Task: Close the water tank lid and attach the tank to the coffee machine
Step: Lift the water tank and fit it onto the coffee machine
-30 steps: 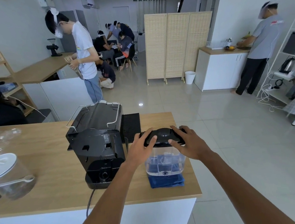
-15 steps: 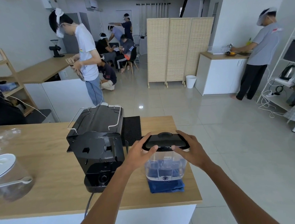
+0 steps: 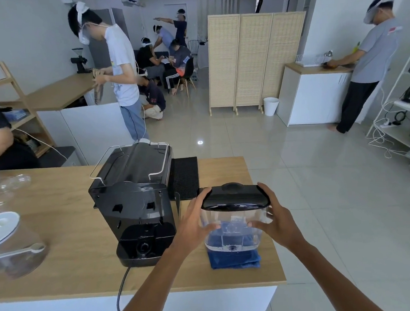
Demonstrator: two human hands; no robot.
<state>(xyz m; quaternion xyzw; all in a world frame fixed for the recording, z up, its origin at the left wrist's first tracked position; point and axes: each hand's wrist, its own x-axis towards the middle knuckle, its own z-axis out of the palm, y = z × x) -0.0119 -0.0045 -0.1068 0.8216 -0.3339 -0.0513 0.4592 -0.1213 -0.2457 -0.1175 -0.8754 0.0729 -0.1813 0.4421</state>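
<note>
1. The water tank [image 3: 232,229] is gripped on both sides: the left hand [image 3: 192,226] is clasped on its 9 o'clock wall and the right hand [image 3: 275,221] on its 3 o'clock wall.
2. A second ago both palms were pressed on the black lid [image 3: 234,198]; now they are moved down to the clear walls.
3. The lid is seen lying flat on the tank, so closing is judged done.
4. The tank is seen above the blue cloth [image 3: 234,259]; whether it is lifted clear cannot be told.
5. The coffee machine [image 3: 136,210] stands just beside, at 9 o'clock of the tank, on the wooden counter [image 3: 61,277]; its rear bay is faced, and attachment is judged the remaining step.
</note>
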